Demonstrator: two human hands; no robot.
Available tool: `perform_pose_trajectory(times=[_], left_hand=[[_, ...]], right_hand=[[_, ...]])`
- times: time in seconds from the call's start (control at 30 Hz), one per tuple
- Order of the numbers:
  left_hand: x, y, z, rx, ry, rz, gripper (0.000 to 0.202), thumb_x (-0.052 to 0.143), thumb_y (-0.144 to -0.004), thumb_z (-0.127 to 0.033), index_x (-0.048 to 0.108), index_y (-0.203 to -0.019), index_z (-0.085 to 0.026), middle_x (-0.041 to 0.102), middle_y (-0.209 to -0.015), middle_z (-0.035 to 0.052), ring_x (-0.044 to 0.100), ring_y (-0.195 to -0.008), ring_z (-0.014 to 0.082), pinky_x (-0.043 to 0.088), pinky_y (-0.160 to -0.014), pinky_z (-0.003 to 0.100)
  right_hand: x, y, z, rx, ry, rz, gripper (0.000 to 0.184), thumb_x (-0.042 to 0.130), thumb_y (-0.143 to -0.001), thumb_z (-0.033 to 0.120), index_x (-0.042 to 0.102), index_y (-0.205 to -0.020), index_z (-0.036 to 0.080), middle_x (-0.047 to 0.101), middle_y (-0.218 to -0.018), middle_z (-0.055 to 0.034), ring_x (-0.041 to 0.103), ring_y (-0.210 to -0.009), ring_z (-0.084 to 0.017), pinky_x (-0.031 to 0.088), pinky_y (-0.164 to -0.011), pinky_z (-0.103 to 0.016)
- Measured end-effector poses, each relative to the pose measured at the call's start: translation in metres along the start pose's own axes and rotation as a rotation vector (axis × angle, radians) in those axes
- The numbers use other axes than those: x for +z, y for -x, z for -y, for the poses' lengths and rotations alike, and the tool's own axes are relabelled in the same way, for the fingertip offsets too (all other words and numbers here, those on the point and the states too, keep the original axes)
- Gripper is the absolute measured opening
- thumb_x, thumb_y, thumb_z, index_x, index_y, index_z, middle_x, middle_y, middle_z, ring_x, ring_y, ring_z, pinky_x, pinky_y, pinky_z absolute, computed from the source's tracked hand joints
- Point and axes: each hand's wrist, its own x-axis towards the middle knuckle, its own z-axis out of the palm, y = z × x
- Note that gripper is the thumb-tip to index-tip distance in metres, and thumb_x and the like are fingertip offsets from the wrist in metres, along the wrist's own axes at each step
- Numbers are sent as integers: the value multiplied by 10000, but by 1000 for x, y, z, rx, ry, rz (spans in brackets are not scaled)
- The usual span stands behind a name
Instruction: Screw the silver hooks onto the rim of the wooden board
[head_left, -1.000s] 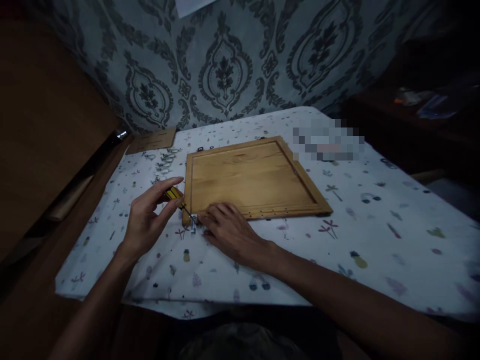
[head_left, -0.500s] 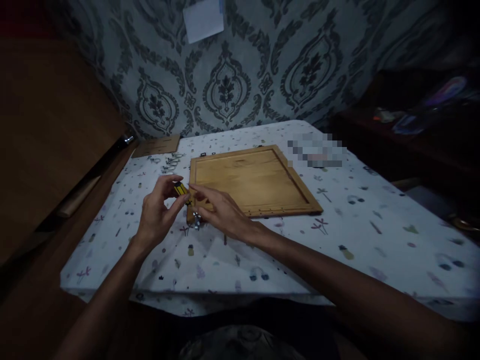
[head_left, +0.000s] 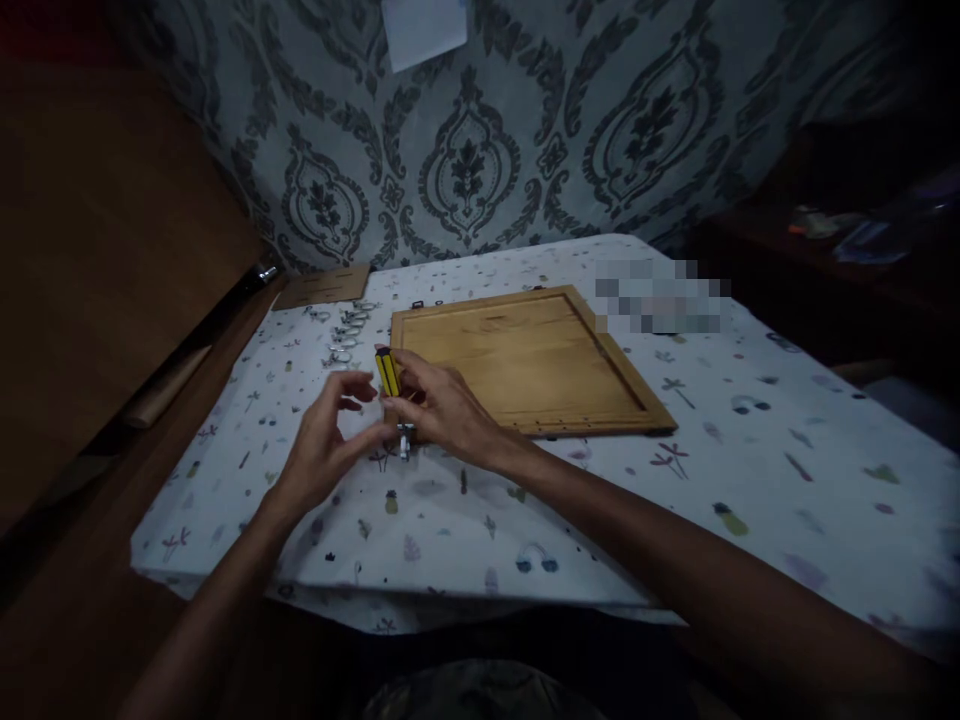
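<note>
A yellow-and-black screwdriver [head_left: 388, 371] stands nearly upright at the near left corner of a wooden frame [head_left: 525, 360] lying flat on a patterned tablecloth [head_left: 600, 520]. My right hand [head_left: 442, 410] pinches the screwdriver's handle. My left hand [head_left: 330, 440] hovers just left of it, fingers apart and loosely curled, holding nothing. A small metal fitting [head_left: 405, 442] sits at the frame's corner below the screwdriver's tip.
Several metal rings and fittings [head_left: 345, 335] lie left of the frame, with a brown card [head_left: 322, 287] behind them. A wooden panel [head_left: 112, 280] stands along the left edge. Dark furniture [head_left: 840, 240] is at the right. Patterned wallpaper rises behind the table.
The screwdriver has passed from my left hand to my right and swung from slanted to nearly upright. My right hand lifted off the frame's corner; my left hand has let go.
</note>
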Motion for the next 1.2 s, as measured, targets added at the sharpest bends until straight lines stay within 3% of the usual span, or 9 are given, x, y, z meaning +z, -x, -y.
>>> perform_pose_trajectory(times=[0.1,0.2,0.37,0.83,1.03,1.1,1.2], left_hand=[[3,14,16,-43,-105,226,481,756,-845,-409,549,-1242,-234,620,-1198,80,571,-1123,265,469,-964,431],[10,20,25,-53,-173,306,503,754,-848,-401,555,-1285,-251,613,-1215,83,540,-1154,287,457,-983,454],[19,18,31,-64,-161,290,550,763,-838,-356,562,-1343,-274,571,-1262,87,519,-1203,289,448,-1027,466],[22,13,29,-67,-99,263,372,772,-821,-335,677,-1171,-253,580,-1146,70,564,-1129,271,485,-981,444],[21,11,30,-48,-103,262,320,767,-820,-377,704,-1105,-246,594,-1142,80,575,-1116,288,506,-967,459],[21,11,31,-49,-111,270,318,774,-814,-379,707,-1093,-243,595,-1177,83,567,-1149,293,496,-994,461],[22,11,33,-66,-110,279,316,778,-810,-375,708,-1091,-249,593,-1184,79,564,-1154,284,492,-1004,448]], right_hand=[[-2,0,-3,2,-9,12,239,623,-887,232,629,-1114,158,631,-769,20,587,-679,-143,436,-632,-250],[-3,-1,-5,7,-19,21,129,616,-891,236,625,-996,162,604,-743,28,581,-671,-136,424,-627,-246],[-4,0,-6,0,-32,8,108,617,-903,261,607,-953,165,593,-737,35,575,-680,-126,404,-617,-230],[-4,0,-2,-17,-45,-23,80,622,-910,196,625,-977,152,578,-731,43,532,-643,-100,404,-605,-227],[-10,-2,7,-6,-18,6,134,613,-942,258,592,-863,152,519,-683,51,499,-612,-101,372,-589,-235],[-13,-4,10,-21,10,8,183,563,-983,302,618,-922,139,524,-694,43,496,-622,-105,375,-610,-242],[-17,-9,13,-40,-18,-21,286,491,-1025,314,621,-1200,129,570,-734,35,528,-667,-112,414,-680,-250]])
